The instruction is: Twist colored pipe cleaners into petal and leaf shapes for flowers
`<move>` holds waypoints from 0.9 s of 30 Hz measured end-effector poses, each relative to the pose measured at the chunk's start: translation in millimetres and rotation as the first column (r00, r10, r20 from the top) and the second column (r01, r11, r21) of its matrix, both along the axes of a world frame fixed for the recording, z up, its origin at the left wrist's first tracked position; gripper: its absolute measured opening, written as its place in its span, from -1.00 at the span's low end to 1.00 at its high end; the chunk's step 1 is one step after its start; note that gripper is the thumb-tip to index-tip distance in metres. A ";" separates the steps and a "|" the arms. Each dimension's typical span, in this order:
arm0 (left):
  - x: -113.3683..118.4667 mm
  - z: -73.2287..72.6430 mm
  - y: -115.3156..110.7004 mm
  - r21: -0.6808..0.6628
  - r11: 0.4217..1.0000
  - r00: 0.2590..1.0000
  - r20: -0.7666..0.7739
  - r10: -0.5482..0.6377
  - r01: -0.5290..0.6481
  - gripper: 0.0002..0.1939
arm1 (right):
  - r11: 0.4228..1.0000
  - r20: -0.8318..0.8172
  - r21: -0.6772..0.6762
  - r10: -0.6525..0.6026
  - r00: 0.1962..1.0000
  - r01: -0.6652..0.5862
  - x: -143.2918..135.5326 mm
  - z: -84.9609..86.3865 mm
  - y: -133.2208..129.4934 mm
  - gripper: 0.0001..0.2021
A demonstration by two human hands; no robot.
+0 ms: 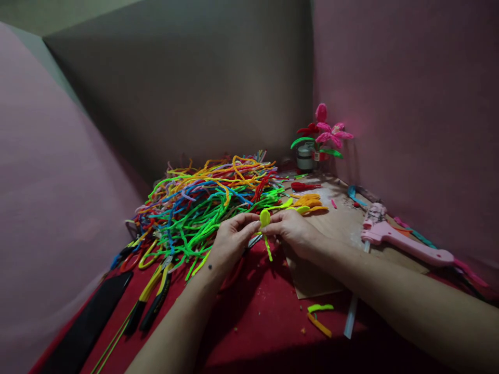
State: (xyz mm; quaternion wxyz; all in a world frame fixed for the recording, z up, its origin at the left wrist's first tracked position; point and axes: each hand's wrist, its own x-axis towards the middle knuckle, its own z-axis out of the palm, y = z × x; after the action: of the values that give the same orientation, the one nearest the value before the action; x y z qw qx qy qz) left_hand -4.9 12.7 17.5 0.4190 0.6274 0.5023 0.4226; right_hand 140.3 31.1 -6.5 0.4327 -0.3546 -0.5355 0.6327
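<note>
Between my two hands is a yellow pipe cleaner petal (265,218), an oval loop with a twisted tail hanging below. The fingertips of my left hand (239,231) pinch its left side. My right hand (290,228) pinches it from the right, its thumb and finger closed near the base of the loop. Just behind my right hand, yellow and orange pipe cleaner petals (310,201) lie on a sheet of cardboard (331,228). A large heap of coloured pipe cleaners (202,202) spreads behind my left hand.
Pliers (154,291) with yellow and black handles lie at left, beside a long black flat object (89,322). A pink glue gun (405,244) rests at right with a glue stick (353,311). Short offcuts (319,323) lie in front. Pink flowers (331,132) stand at the back.
</note>
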 end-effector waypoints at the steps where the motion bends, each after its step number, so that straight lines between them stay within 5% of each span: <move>1: -1.1 0.2 0.3 -0.023 0.999 0.999 0.024 -0.029 0.030 -0.77 | 1.000 0.004 -0.011 0.022 1.000 -0.022 0.2 0.2 -0.6 -0.91; 7: -8.6 -0.9 0.0 -0.173 0.904 0.885 0.343 -0.316 0.390 -0.77 | 0.966 0.020 -0.105 0.239 0.971 -0.236 0.9 3.1 -4.1 -0.95; 11: -13.6 0.3 -1.1 -0.212 0.846 0.842 0.368 -0.395 0.489 -0.87 | 0.949 0.034 -0.078 0.310 0.950 -0.307 1.2 5.8 -5.8 -0.98; 23: -13.2 1.7 1.2 -0.166 0.948 0.946 0.226 -0.230 0.271 -0.90 | 0.982 0.089 0.002 0.190 0.978 -0.191 -0.8 9.0 -9.6 -0.86; 27: -4.5 0.2 -3.0 -0.050 0.996 0.990 0.120 -0.072 0.078 -0.87 | 0.996 0.093 0.044 0.076 0.993 -0.080 -2.3 1.8 -6.7 -0.91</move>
State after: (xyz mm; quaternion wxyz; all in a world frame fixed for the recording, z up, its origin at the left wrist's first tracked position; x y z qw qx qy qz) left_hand -9.4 9.7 17.7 0.4806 0.6079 0.4640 0.4291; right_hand 138.0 24.3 -4.7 0.3911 -0.3512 -0.5832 0.6193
